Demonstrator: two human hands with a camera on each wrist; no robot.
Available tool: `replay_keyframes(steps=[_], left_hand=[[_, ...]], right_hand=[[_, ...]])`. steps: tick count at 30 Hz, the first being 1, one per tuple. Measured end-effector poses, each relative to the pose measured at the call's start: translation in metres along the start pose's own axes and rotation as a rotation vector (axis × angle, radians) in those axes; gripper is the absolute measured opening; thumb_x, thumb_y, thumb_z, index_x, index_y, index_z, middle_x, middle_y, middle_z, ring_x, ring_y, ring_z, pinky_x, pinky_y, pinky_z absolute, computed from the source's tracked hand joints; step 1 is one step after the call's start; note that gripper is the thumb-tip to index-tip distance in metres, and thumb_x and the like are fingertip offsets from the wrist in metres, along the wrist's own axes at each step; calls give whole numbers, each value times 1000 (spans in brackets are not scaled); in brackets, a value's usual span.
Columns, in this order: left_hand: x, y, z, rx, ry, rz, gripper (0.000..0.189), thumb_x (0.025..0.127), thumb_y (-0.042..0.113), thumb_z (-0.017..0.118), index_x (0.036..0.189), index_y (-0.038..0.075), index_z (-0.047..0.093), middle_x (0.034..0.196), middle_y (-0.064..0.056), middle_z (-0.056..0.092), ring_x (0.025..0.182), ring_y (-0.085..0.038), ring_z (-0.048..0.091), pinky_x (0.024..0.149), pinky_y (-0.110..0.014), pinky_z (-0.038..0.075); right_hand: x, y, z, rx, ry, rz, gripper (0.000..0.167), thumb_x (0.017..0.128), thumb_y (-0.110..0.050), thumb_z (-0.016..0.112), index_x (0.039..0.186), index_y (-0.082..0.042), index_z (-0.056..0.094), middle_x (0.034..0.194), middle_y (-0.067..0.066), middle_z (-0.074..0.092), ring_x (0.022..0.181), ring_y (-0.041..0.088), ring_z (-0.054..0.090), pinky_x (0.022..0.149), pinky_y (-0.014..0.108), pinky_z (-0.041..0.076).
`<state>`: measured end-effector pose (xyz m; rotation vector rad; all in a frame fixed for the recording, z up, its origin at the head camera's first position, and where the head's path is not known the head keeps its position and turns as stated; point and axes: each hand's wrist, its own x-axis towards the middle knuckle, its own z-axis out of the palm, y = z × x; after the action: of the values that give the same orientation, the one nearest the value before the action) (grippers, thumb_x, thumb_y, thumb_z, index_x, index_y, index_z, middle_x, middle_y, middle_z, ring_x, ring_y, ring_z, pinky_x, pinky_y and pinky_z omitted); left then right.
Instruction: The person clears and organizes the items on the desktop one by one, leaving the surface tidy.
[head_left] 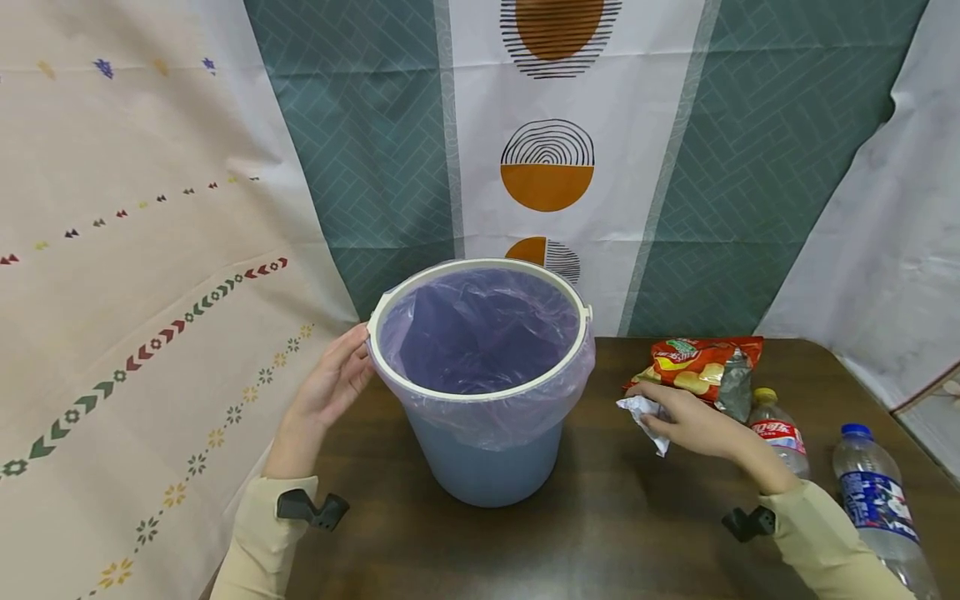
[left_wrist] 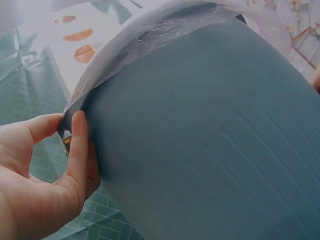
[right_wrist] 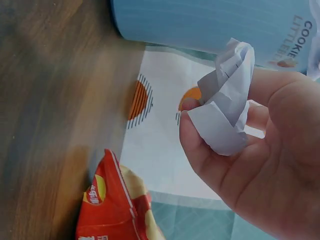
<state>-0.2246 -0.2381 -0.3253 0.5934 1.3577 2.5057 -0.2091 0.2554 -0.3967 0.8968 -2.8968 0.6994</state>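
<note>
Left hand out ahead at the left, palm turned inward, fingers straight and pressed flat, thumb apart and just as straight. Right hand low at the right, palm down, fingers and thumb curled in a pinch. Both forearms in beige sleeves, angled inward from the lower corners, a black mount strapped at each wrist.

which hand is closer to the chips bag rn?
Right. The right hand, pinching crumpled paper, sits just in front of the chips bag. The left hand touches the far side of the bin, which stands between them.
</note>
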Motion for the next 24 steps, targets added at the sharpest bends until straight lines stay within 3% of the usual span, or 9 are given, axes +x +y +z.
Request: replay_keyframes(steps=[7,18,24], left_hand=[[1,-1,0,-5,4,5,31,106,12,31,116,7,60,97,-1,66,83,-6,65,69,-13,57],[1,-2,-1,-38,-28,7,31,106,12,30,119,7,58,98,-2,65,84,-6,65,69,-14,57],[1,-2,-2,-32,-28,5,31,106,12,31,118,7,59,98,-1,66,84,-7,65,69,-14,57]], right_hand=[[-1,1,-7,25,-3,62,44,90,-19,67,129,-8,51,106,4,61,86,13,55,74,29,55],[3,6,-8,46,120,-64,36,88,-8,67,121,-10,57,95,-5,58,79,3,51,67,22,49],[5,2,-13,70,140,-48,39,88,-7,67,125,-12,55,100,-3,60,79,5,53,67,22,50]])
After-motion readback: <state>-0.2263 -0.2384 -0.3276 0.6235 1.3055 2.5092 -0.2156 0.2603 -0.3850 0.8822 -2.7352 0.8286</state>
